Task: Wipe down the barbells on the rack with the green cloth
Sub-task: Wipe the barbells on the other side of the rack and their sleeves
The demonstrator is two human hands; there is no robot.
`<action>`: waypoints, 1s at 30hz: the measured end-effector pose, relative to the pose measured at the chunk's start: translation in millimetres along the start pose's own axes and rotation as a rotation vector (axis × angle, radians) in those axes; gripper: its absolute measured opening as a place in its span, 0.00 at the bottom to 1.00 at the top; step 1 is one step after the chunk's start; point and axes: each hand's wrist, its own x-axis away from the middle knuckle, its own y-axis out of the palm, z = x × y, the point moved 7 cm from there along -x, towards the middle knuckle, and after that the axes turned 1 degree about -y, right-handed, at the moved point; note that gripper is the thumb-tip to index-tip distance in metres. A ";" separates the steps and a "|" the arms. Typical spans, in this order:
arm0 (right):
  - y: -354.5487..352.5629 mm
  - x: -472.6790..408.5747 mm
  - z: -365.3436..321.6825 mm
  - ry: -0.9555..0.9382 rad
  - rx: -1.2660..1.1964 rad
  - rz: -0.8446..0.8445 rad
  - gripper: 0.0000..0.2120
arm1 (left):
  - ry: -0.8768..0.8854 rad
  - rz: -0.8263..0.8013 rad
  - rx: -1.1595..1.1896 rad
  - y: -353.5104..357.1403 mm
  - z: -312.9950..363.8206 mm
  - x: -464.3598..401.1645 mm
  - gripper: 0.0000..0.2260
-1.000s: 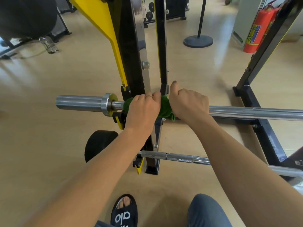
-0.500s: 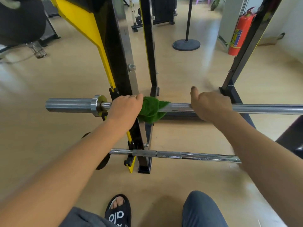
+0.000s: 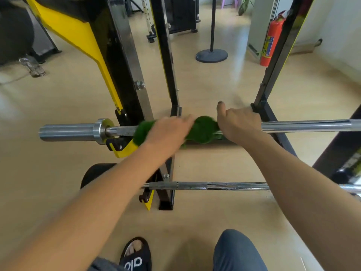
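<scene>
Two hands sit close together on the upper barbell (image 3: 304, 125), which lies level across the rack (image 3: 125, 61). The left hand (image 3: 168, 132) is closed over the green cloth (image 3: 203, 130), pressing it around the bar just right of the black and yellow upright. The cloth is blurred, so its folds are hard to read; it seems to bunch out on both sides of the hand, a darker part toward the collar and a larger lump toward the other hand. The right hand (image 3: 239, 123) is wrapped over the bare steel, touching the right edge of the cloth, fingers curled round the bar and thumb sticking up.

Left of the cloth the bar passes a yellow hook (image 3: 122, 146), then a shiny collar, then the thick sleeve. A second barbell (image 3: 207, 186) lies lower down on the same rack, nearer the floor, with a black round plate (image 3: 93, 173) behind the left forearm. Beyond the rack stand a red fire extinguisher (image 3: 270, 44) and a pole on a round dark base (image 3: 212, 55). A black sandal (image 3: 136, 255) and a knee in blue trousers (image 3: 238, 251) show at the bottom edge.
</scene>
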 end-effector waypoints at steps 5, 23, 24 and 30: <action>8.0 -7.6 4.6 -0.015 0.007 0.010 0.28 | -0.138 -0.050 -0.107 0.6 -41.7 16.8 0.14; 12.7 10.4 79.8 0.034 0.110 0.148 0.21 | -0.139 -0.101 -0.016 5.6 -18.1 -4.4 0.11; 14.0 8.3 81.0 0.061 0.115 0.143 0.24 | -0.157 -0.104 0.007 5.8 -14.4 -8.2 0.10; 12.9 13.3 80.5 0.094 0.125 0.139 0.31 | -0.102 -0.135 0.046 8.4 49.3 -43.5 0.10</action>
